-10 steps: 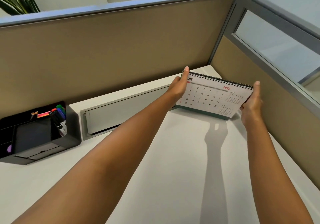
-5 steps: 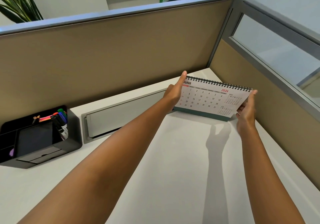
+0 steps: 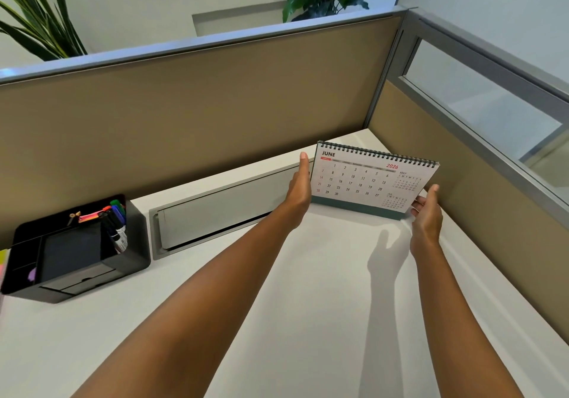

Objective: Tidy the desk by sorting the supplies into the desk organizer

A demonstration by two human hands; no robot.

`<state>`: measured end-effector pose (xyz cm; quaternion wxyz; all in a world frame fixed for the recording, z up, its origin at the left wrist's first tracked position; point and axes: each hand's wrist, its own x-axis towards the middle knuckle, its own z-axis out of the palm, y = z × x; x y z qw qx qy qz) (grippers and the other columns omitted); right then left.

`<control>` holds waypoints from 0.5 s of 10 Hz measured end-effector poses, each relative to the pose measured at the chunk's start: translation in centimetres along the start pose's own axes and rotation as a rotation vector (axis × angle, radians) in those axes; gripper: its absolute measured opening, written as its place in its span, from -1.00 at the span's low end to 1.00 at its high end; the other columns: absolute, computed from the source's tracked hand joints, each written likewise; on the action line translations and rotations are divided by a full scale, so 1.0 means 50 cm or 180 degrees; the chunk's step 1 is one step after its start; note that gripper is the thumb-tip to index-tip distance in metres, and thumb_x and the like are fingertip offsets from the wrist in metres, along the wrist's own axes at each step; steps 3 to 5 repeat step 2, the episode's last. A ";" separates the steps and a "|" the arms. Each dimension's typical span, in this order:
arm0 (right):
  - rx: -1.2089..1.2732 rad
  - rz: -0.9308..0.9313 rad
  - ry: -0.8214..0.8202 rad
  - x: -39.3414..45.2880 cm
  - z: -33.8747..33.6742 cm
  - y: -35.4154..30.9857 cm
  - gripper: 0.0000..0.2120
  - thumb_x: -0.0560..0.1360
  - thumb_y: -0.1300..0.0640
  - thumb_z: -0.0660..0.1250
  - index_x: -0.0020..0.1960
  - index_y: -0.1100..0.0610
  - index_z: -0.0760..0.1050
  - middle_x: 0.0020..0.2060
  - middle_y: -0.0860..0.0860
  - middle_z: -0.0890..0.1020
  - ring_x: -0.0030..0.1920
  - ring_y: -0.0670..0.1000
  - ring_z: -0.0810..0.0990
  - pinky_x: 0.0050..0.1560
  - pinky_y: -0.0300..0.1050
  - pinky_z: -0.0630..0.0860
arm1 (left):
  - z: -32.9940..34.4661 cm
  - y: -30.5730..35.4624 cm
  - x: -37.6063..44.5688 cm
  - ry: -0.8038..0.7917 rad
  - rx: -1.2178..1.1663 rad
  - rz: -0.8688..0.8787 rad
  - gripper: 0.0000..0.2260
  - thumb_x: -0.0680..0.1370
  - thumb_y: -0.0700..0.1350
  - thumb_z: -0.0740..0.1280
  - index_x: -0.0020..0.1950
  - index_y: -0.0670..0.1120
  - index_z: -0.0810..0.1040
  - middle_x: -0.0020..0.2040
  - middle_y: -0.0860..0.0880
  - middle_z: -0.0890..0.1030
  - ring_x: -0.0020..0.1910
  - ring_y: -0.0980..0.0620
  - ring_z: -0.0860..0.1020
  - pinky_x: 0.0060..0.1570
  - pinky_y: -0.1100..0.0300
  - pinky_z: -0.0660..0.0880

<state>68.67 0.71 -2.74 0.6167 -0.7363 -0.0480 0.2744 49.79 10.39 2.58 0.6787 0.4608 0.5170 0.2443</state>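
— Tan partition walls (image 3: pixel 215 127) meet at the far right corner of the table (image 3: pixel 308 320); what changed there?

— The calendar (image 3: pixel 369 179) has come down to stand on that corner. The left hand (image 3: pixel 300 188) and right hand (image 3: pixel 426 213) now flank it, fingers straight, gripping nothing.

— And the organizer (image 3: pixel 132 262)?

— At the left edge, markers (image 3: pixel 115 222) inside. Sorting looks nearly done.

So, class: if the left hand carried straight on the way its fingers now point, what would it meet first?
Probably the tan partition wall behind the desk. The left hand points up and away, passing just beside the calendar; depth is hard to judge from this one view.
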 end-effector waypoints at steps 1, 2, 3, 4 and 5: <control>-0.0025 -0.0016 0.0174 0.001 -0.005 0.005 -0.54 0.62 -0.26 -0.01 0.13 0.06 0.46 0.07 -0.05 0.55 0.08 0.00 0.52 0.06 -0.12 0.37 | -0.001 0.001 -0.007 -0.0006 0.0125 -0.0018 -0.41 0.64 0.27 -0.17 0.47 -0.01 0.35 0.50 -0.14 0.35 0.47 -0.14 0.30 0.45 -0.06 0.18; -0.0009 0.0018 0.0514 0.015 -0.010 0.022 -0.45 0.60 -0.29 0.02 0.26 0.11 0.45 0.09 -0.06 0.54 0.11 -0.02 0.50 0.10 -0.12 0.37 | -0.002 0.001 -0.018 -0.0041 0.0200 -0.0051 -0.39 0.63 0.29 -0.17 0.51 0.00 0.29 0.53 -0.13 0.31 0.51 -0.14 0.23 0.47 -0.09 0.14; -0.0009 0.0018 0.0514 0.015 -0.010 0.022 -0.45 0.60 -0.29 0.02 0.26 0.11 0.45 0.09 -0.06 0.54 0.11 -0.02 0.50 0.10 -0.12 0.37 | -0.002 0.001 -0.018 -0.0041 0.0200 -0.0051 -0.39 0.63 0.29 -0.17 0.51 0.00 0.29 0.53 -0.13 0.31 0.51 -0.14 0.23 0.47 -0.09 0.14; -0.0009 0.0018 0.0514 0.015 -0.010 0.022 -0.45 0.60 -0.29 0.02 0.26 0.11 0.45 0.09 -0.06 0.54 0.11 -0.02 0.50 0.10 -0.12 0.37 | -0.002 0.001 -0.018 -0.0041 0.0200 -0.0051 -0.39 0.63 0.29 -0.17 0.51 0.00 0.29 0.53 -0.13 0.31 0.51 -0.14 0.23 0.47 -0.09 0.14; -0.0009 0.0018 0.0514 0.015 -0.010 0.022 -0.45 0.60 -0.29 0.02 0.26 0.11 0.45 0.09 -0.06 0.54 0.11 -0.02 0.50 0.10 -0.12 0.37 | -0.002 0.001 -0.018 -0.0041 0.0200 -0.0051 -0.39 0.63 0.29 -0.17 0.51 0.00 0.29 0.53 -0.13 0.31 0.51 -0.14 0.23 0.47 -0.09 0.14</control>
